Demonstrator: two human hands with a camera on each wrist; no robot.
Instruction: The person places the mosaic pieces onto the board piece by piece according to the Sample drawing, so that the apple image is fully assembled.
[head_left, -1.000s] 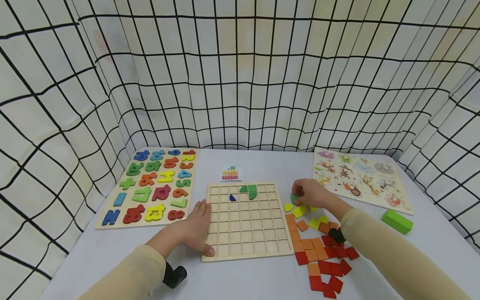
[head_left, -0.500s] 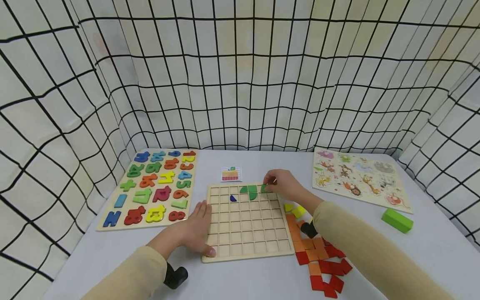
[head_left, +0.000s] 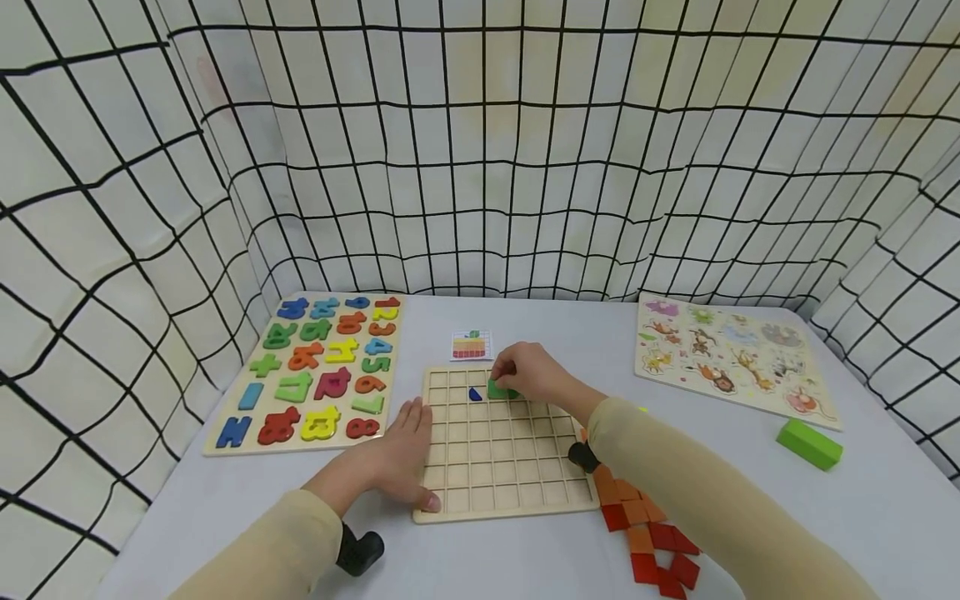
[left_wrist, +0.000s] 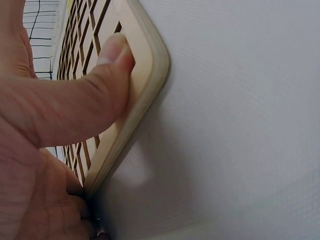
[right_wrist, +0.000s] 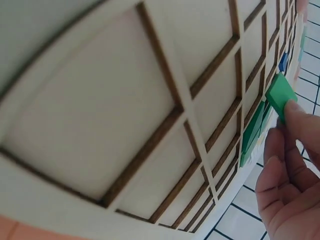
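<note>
A wooden grid board (head_left: 510, 472) lies in the middle of the table. My left hand (head_left: 399, 457) rests along its left edge with straight fingers, and in the left wrist view the thumb (left_wrist: 107, 80) presses on the frame near a corner. Over the top rows, my right hand (head_left: 536, 373) pinches a green tile (right_wrist: 281, 94) between thumb and fingertips, tilted above the grid. Green tiles (right_wrist: 253, 131) lie in cells beneath it, partly hidden by the hand in the head view. A small dark blue piece (head_left: 476, 394) sits in a cell to their left.
Behind the board lies a small printed pattern card (head_left: 471, 344). Orange and red tiles (head_left: 640, 540) are scattered to the right, partly under my forearm. A letter-and-number puzzle (head_left: 303, 379), an animal puzzle (head_left: 731, 358) and a green block (head_left: 810, 443) flank the board. Black netting surrounds the table.
My right hand has carried the green tile from the loose tiles at the right leftward across the board to the other green tiles. The left hand keeps its place on the board.
</note>
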